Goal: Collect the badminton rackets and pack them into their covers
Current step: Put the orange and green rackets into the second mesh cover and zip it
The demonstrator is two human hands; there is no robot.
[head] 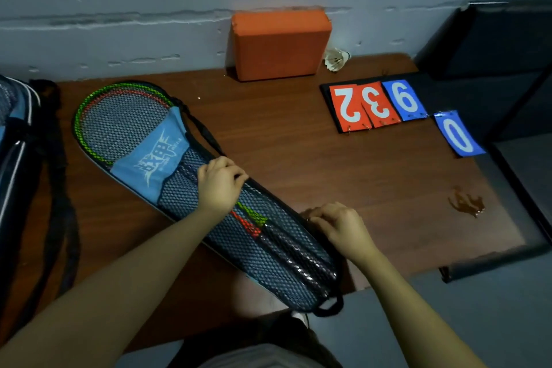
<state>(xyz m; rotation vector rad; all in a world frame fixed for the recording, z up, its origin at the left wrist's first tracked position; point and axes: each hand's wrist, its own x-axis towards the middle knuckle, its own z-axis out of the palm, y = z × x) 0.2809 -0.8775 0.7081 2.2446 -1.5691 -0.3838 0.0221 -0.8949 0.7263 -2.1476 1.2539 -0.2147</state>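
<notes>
A blue and black mesh racket cover (155, 164) lies diagonally on the brown table (298, 143), its head at the far left. Inside it show a green-framed racket (89, 104) and a red-framed racket (248, 227), their dark grips towards the near end. My left hand (219, 185) lies on the cover's middle with its fingers curled over the far edge. My right hand (340, 225) pinches the cover's right edge near the handle end, where the zip runs; the zip pull itself is hidden.
An orange block (280, 45) leans on the wall, a white shuttlecock (336, 60) beside it. A flip scoreboard (376, 104) with red and blue number cards lies at the right. A dark sports bag (21, 158) with straps stands at the left. A dark bench (507, 48) lies beyond the table.
</notes>
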